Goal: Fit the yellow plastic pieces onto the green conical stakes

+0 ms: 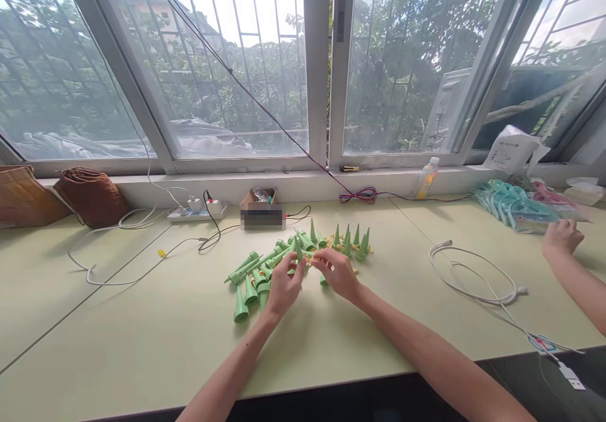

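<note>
My left hand [285, 283] is closed around a green plastic cone spike [298, 248], its tip pointing up. Close beside it, the fingertips of my right hand [338, 272] pinch a small yellow piece [310, 259] against or near the spike; whether the two are joined cannot be made out. A heap of green cone spikes [250, 293] lies under and left of my left hand. Several more cones [362, 246] stand upright behind my right hand, with small yellow pieces [371, 250] among them. Another green part [324, 281] sits below my right fingers.
A co-worker's hand [563, 238] rests at the right by teal packaged items [516, 204]. A coiled white cable [473, 283] lies right of my arm. Along the back are a small box [261, 196], a power strip [196, 212], a bottle [427, 179] and a brown bag [91, 196].
</note>
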A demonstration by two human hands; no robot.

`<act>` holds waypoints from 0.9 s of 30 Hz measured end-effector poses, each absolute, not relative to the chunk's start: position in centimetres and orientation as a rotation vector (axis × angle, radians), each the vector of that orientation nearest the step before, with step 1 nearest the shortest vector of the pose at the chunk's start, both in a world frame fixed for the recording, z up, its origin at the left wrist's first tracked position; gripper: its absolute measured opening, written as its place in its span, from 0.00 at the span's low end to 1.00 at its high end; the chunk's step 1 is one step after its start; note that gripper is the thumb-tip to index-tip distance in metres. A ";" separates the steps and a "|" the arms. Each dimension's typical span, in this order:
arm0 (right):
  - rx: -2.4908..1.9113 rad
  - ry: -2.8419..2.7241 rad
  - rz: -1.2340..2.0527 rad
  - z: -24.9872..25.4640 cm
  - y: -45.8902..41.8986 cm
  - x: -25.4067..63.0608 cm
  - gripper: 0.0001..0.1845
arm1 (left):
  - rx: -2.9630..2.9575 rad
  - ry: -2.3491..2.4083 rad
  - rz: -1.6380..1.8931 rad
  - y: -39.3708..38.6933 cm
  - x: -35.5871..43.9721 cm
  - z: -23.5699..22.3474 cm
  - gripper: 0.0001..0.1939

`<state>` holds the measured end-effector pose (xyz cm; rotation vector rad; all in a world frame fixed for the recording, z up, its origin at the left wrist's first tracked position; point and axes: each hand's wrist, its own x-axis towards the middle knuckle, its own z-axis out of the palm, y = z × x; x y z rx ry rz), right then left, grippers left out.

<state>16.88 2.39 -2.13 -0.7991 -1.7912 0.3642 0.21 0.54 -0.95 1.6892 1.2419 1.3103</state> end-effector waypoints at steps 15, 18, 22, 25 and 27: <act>-0.758 -1.849 0.347 -2.2 2.4 16.9 0.10 | 1.632 1.240 1.353 0.7 0.2 -0.9 0.16; -0.774 -1.843 0.347 -2.3 2.4 16.9 0.10 | 1.671 1.272 1.353 0.7 0.2 -1.0 0.16; -0.788 -1.830 0.368 -2.4 2.4 16.8 0.10 | 1.727 1.296 1.348 0.7 0.1 -1.0 0.15; -0.788 -1.835 0.377 -2.5 2.5 16.8 0.10 | 1.748 1.291 1.335 0.5 0.1 -0.8 0.14; -0.799 -1.835 0.376 -2.5 2.5 16.8 0.11 | 1.752 1.288 1.330 0.5 0.2 -0.7 0.14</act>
